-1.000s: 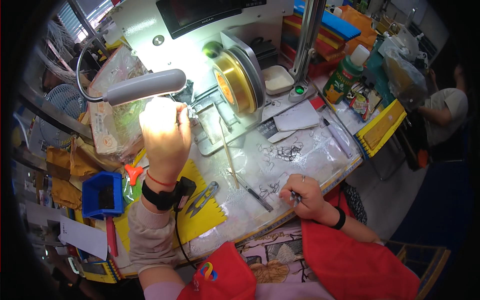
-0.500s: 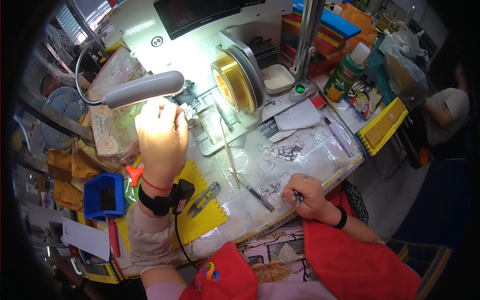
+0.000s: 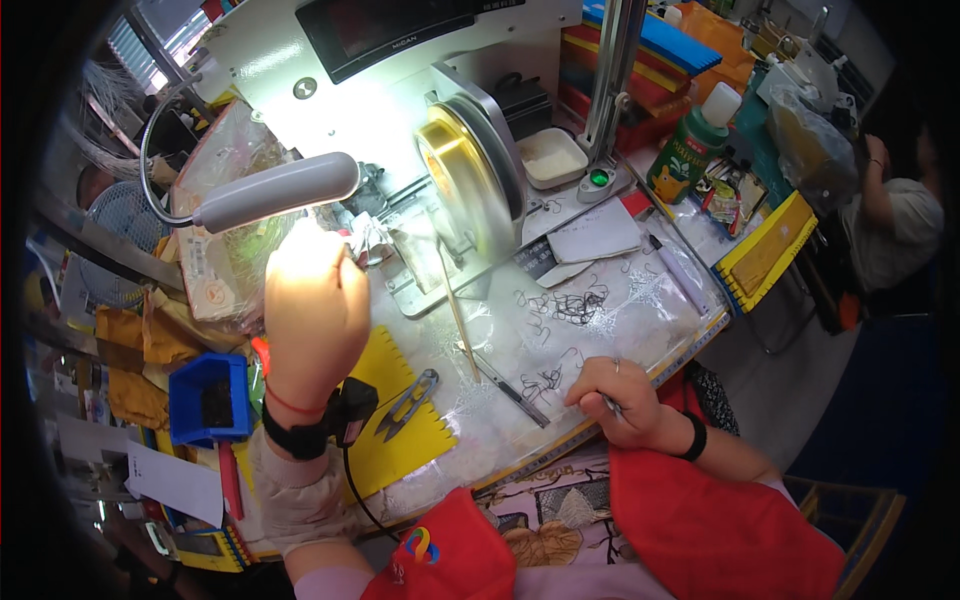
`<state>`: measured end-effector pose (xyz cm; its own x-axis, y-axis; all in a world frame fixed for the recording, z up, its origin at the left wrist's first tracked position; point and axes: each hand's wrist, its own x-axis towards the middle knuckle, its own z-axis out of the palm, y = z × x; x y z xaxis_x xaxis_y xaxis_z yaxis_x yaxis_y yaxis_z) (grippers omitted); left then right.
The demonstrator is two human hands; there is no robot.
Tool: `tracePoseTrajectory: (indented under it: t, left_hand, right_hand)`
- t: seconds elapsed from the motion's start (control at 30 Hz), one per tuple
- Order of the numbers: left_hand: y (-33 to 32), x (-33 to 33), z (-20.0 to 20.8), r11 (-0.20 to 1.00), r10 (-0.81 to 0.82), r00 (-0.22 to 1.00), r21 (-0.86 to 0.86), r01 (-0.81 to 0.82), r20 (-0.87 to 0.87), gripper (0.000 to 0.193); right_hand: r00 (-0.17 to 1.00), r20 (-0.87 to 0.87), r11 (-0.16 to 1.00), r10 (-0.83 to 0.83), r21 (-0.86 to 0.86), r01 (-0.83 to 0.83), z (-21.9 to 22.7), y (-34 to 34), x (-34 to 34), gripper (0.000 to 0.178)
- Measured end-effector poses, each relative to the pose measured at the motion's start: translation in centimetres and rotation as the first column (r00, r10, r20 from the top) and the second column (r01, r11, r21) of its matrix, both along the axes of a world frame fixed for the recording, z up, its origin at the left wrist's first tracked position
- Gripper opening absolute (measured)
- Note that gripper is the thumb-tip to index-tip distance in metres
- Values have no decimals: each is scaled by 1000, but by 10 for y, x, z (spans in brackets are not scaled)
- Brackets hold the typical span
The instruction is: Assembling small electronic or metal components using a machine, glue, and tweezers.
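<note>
My left hand (image 3: pixel 318 310) is raised under the lamp, beside the small metal clamp parts (image 3: pixel 368 238) of a white bench machine (image 3: pixel 270 60). Its fingers are bent together in the glare, and what they pinch is hidden. A spool of gold line (image 3: pixel 450 165), smeared by motion, sits on the machine's front. My right hand (image 3: pixel 620 400) rests closed at the table's front edge, with a bit of shiny metal showing between the fingers. Left of it lie several loose dark fish hooks (image 3: pixel 545 382), and a larger heap of fish hooks (image 3: pixel 580 303) is farther back.
A grey lamp (image 3: pixel 280 190) hangs above my left hand. Thread snips (image 3: pixel 410 402) lie on a yellow board (image 3: pixel 400 450); a thin stick (image 3: pixel 455 310) and a dark slim tool (image 3: pixel 515 390) lie mid-table. A blue bin (image 3: pixel 210 398) stands left, a green bottle (image 3: pixel 688 155) right.
My left hand has moved slightly left and down, its wrist turning. The gold spool, sharp before, is now blurred as if spinning. My right hand has shifted a little, still closed.
</note>
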<state>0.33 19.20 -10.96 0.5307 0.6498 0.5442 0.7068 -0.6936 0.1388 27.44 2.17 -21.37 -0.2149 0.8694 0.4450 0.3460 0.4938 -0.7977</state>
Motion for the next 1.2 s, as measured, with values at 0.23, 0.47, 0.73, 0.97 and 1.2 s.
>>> tracePoseTrajectory:
  t: [0.23, 0.47, 0.73, 0.97, 1.2]
  left_hand:
    - [19, -7, -20, 973, 1, 799, -185, 138, 601, 21]
    - [31, 17, -21, 671, -165, 304, -119, 732, 938, 15]
    - [27, -9, -7, 982, -72, 993, 183, 55, 90, 35]
    - [25, -8, -5, 981, -60, 994, 178, 77, -96, 22]
    - [22, 1, -8, 973, -172, 980, 169, 155, 96, 15]
  right_hand:
    - [930, 59, 902, 363, -273, -335, 68, 14, -4, 16]
    - [859, -38, 780, 510, -402, -480, 79, 68, -43, 22]
    - [872, -442, 732, 212, -519, -441, 39, 121, -92, 43]
    - [751, -658, 663, 59, -537, -522, 44, 153, -100, 43]
    - [600, -800, 521, 36, -497, -694, 48, 166, -96, 44]
